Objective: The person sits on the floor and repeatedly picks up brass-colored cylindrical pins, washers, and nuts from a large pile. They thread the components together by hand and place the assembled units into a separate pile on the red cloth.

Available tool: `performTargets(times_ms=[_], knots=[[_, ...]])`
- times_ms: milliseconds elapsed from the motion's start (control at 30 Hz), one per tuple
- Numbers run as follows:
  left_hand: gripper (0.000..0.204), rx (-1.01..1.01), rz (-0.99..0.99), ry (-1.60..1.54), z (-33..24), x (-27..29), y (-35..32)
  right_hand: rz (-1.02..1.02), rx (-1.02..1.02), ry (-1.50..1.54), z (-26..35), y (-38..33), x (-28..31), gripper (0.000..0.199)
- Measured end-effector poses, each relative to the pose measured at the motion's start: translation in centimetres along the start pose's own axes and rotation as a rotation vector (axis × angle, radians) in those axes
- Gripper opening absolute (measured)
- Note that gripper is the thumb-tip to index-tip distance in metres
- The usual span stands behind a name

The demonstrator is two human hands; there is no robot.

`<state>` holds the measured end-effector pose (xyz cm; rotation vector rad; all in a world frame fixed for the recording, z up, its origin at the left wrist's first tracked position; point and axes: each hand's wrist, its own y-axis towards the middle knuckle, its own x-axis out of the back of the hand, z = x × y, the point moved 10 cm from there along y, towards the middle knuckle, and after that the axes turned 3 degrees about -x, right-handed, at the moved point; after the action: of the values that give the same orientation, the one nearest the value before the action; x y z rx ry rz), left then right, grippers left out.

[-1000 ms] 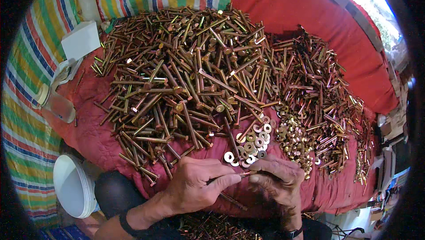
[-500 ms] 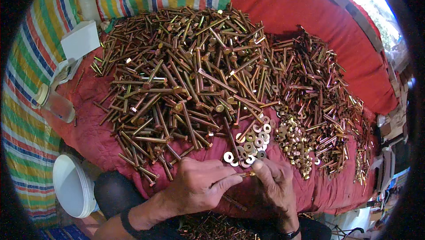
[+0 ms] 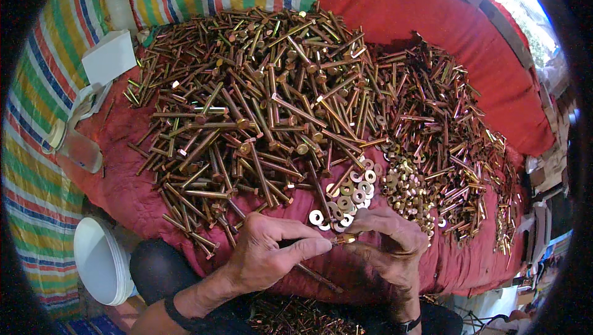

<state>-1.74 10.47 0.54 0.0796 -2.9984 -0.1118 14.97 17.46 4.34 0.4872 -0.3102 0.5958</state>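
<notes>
1. Left hand (image 3: 269, 258) pinches a bolt (image 3: 341, 238) by the shank, low centre over the red cloth (image 3: 432, 14).
2. Right hand (image 3: 389, 242) pinches its head end.
3. Washers (image 3: 346, 196) just beyond the hands; bolt pile (image 3: 259, 100) behind.

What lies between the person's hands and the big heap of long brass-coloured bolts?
In the head view, a small cluster of flat washers lies on the red cloth, between the hands and the heap of long bolts.
</notes>
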Motion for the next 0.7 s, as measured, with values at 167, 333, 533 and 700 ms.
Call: performTargets(times_ms=[167,333,533,700], knots=[[0.013,0.005,0.022,-0.034,0.1,-0.3,0.0,0.027,-0.240,-0.023,-0.8,-0.6,-0.4,0.039],[0.013,0.052,0.029,-0.076,0.4,-0.3,0.0,0.045,-0.136,0.101,-0.5,0.2,-0.4,0.037],[0.015,0.111,0.064,-0.092,0.7,-0.7,0.0,0.117,-0.063,-0.155,0.3,-0.3,-0.8,0.031],[0.016,0.153,0.056,-0.070,1.2,-0.4,0.0,0.116,-0.062,-0.020,0.9,0.4,-1.0,0.026]])
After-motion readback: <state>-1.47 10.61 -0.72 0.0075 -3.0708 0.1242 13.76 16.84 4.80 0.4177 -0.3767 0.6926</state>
